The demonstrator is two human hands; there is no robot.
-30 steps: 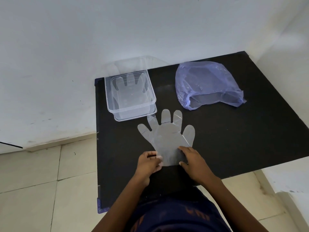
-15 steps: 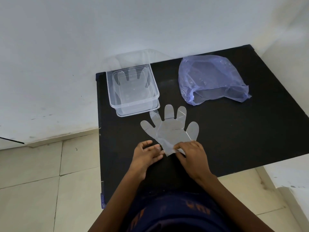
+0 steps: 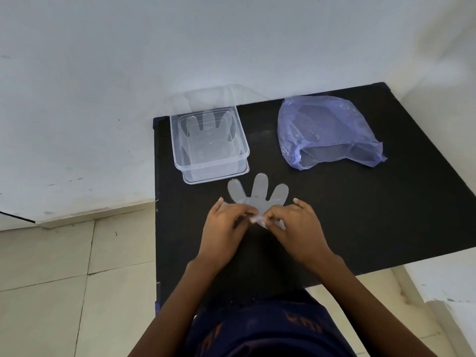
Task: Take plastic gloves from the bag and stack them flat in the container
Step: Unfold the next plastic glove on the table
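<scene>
both hands (image 3: 260,228) cover the glove's (image 3: 258,193) palm and cuff; its pinched edge is blurred.

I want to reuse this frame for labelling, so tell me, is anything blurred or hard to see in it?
Head view: both hands, left hand and right hand, look slightly motion-blurred at the fingertips; the clear glove and container are faint, low-contrast; the bag is sharp; wide-angle bending shows at the table edges.
</scene>
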